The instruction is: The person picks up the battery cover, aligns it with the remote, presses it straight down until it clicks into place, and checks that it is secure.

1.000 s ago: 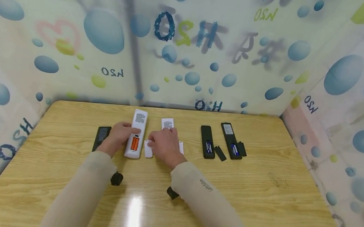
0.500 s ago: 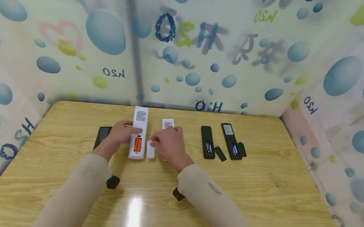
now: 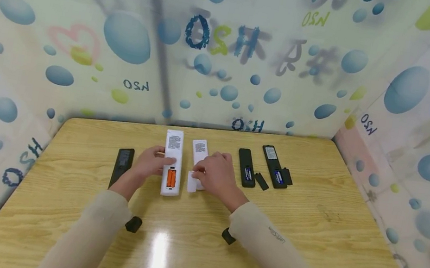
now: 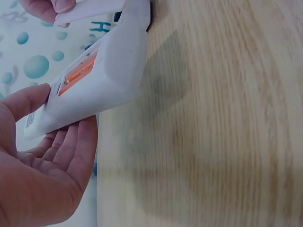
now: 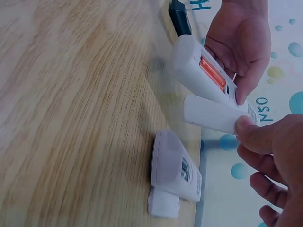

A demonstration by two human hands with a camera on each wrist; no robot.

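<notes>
My left hand [image 3: 148,162] grips a white remote control [image 3: 173,148], its back facing up and raised off the table in the left wrist view. Orange batteries [image 4: 78,74] sit in its uncovered compartment. The thumb lies on the back, with the fingers underneath. Between thumb and finger, my right hand [image 3: 217,172] pinches a white battery cover [image 5: 210,115] just to the right of that remote. Below the right hand, a second white remote [image 5: 173,165] lies on the table with batteries showing, a loose white cover [image 5: 163,202] against its end.
A black remote [image 3: 124,159] lies left of the left hand. To the right lie two more black remotes [image 3: 246,165] with uncovered batteries, each with a black cover [image 3: 261,181] beside it. The wooden table [image 3: 307,242] meets a patterned wall [image 3: 223,83] at the back.
Both hands have shifted to the right, carrying the white remote and the white battery cover with them. More of the left black remote now shows. The other remotes have stayed put.
</notes>
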